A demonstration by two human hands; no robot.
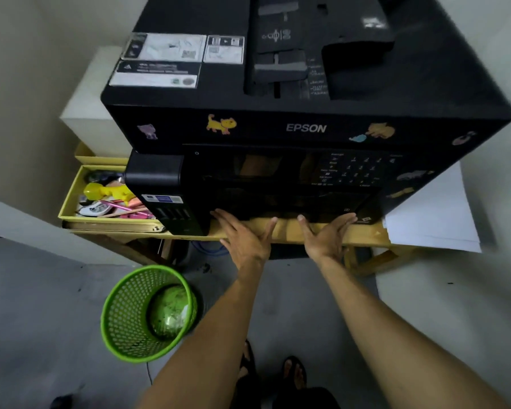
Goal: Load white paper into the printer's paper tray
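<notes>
A large black printer [278,84] with animal stickers sits on a low wooden table [366,234]. Its paper tray front [292,206] is a dark panel at the bottom of the printer. My left hand [245,234] lies flat with fingers spread, its fingertips against the tray's lower left edge. My right hand [325,234] is also flat and spread, fingertips at the tray's lower right edge. Neither hand holds anything. A stack of white paper [431,219] lies on the table to the right of the printer, partly under its corner.
A yellow box [68,208] with pens and small toys sits left of the printer, a white box [92,107] behind it. A green mesh bin [148,314] stands on the grey floor at lower left. My sandalled feet [272,373] are below.
</notes>
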